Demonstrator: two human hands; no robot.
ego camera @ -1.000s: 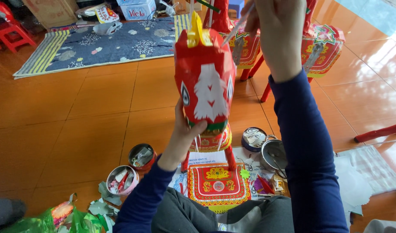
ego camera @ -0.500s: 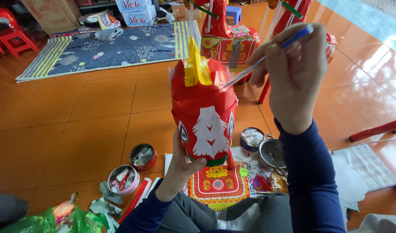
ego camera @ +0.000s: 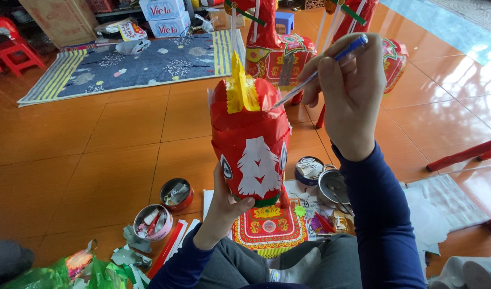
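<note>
Red paper horse head [ego camera: 251, 144], glossy, white face patch and yellow crest on top, held upright in mid-air over the lap. Long axis vertical, face toward the camera.

Left hand [ego camera: 224, 206] grips it from below at the neck: thumb on the front by the green collar, fingers wrapped behind. It carries the whole weight.

Right hand [ego camera: 348, 91] is up and to the right of the head, clenched around a blue-capped brush [ego camera: 317, 72]. Brush runs diagonally, cap up-right, tip down-left, landing at the top right edge of the head just beside the yellow crest. Can't tell if the tip is touching the paper or just off it.

Key relation: work point is the crown of the head, above the left hand and down-left of the right. Right hand is the nearer one to it; left stays at the base.

On the orange tile floor [ego camera: 96, 160] below: red-and-gold printed paper panel [ego camera: 268, 229] directly under the head, metal bowl [ego camera: 334, 187] at its right edge, two round tins of scraps [ego camera: 176, 194] to the left. More red paper horse figures [ego camera: 280, 51] stand behind, near a blue patterned rug [ego camera: 144, 67].
</note>
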